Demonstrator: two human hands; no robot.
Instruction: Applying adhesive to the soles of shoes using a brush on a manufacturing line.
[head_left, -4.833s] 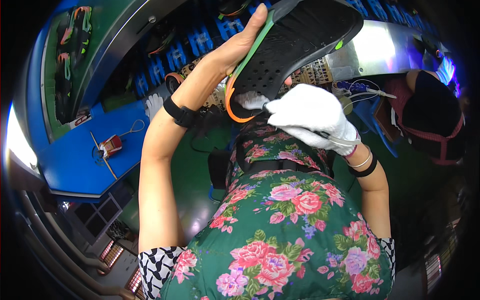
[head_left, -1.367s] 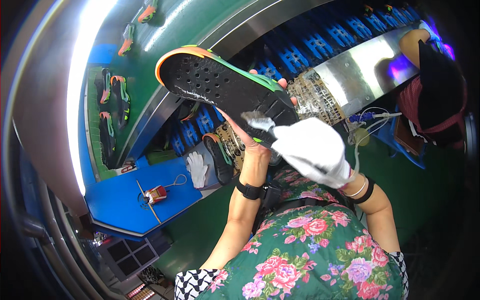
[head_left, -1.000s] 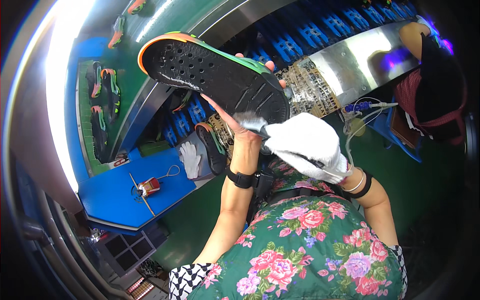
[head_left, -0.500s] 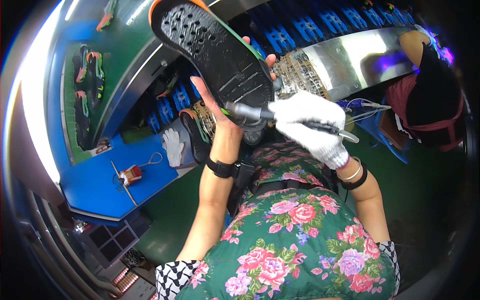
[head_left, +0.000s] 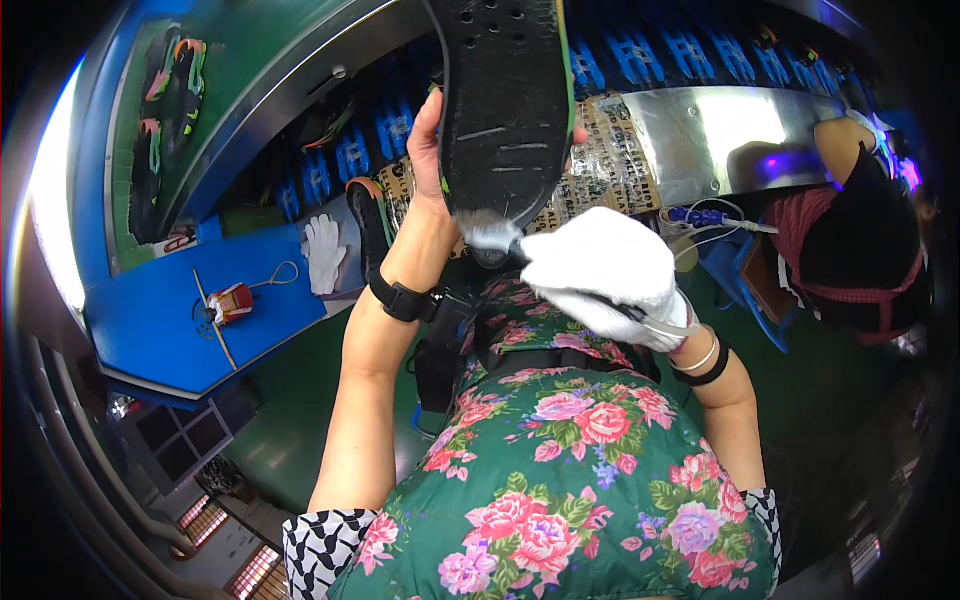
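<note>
My bare left hand point(head_left: 427, 165) holds a black shoe point(head_left: 505, 140) from beneath, thumb on its left side and a fingertip showing at its right. The shoe's dark underside faces up, with round holes toward the far end, short pale lines nearer me and a green edge. In a white knit glove, my right hand point(head_left: 605, 270) is closed round a brush point(head_left: 490, 235) with a thin tube trailing from its back. The pale bristles are blurred and lie at the shoe's near end, on its left; exact contact is hard to tell.
At left, a blue table point(head_left: 165, 320) bears a red-labelled item point(head_left: 230, 303) and a white glove point(head_left: 325, 253). Another shoe point(head_left: 370, 220) stands beside it. More shoes point(head_left: 170, 90) lie on a green surface. Beyond are blue racks point(head_left: 640, 60) and a metal plate point(head_left: 720, 130); another person point(head_left: 850, 240) is at right.
The shoe has turned more upright in view and its far end now leaves the top edge. My right hand has shifted slightly lower and left, the brush now at the near end.
</note>
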